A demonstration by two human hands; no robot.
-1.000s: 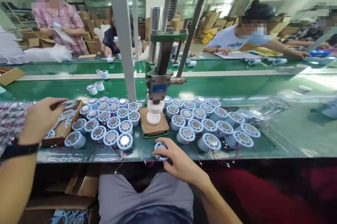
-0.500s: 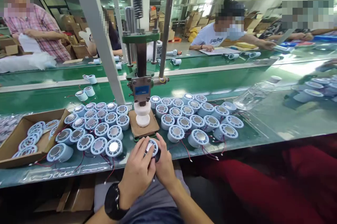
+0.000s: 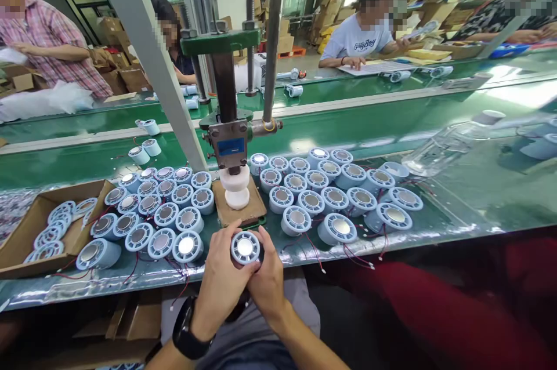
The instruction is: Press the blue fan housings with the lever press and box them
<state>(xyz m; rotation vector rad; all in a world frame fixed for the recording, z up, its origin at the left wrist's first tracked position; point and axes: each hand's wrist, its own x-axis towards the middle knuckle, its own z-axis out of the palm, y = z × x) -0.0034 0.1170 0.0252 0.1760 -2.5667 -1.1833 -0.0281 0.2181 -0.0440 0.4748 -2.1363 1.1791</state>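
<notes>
Between my two hands sits a light-blue round part (image 3: 245, 248) with a slotted rim and a shiny silver disc in its top, face up. My left hand (image 3: 226, 274), with a black watch at the wrist, curls around its left side, thumb at the front. My right hand (image 3: 268, 271) wraps its right side and underside. Just beyond stands a hand press (image 3: 230, 144); its white pressing head (image 3: 235, 180) is above a white round seat (image 3: 237, 198) on a brown board (image 3: 221, 213). Several similar light-blue parts (image 3: 187, 246) with thin red and dark wires stand on both sides.
At the left, a cardboard box (image 3: 93, 236) holds several light-blue slotted rings. A clear plastic bottle (image 3: 452, 144) lies at the right. A grey post (image 3: 148, 57) rises beside the press. Across the green conveyor (image 3: 348, 106), several people sit or stand by cartons.
My left fingers have moved off the top of the part to its side, so its silver disc now shows fully. The view has shifted slightly; a person opposite has drawn an arm back.
</notes>
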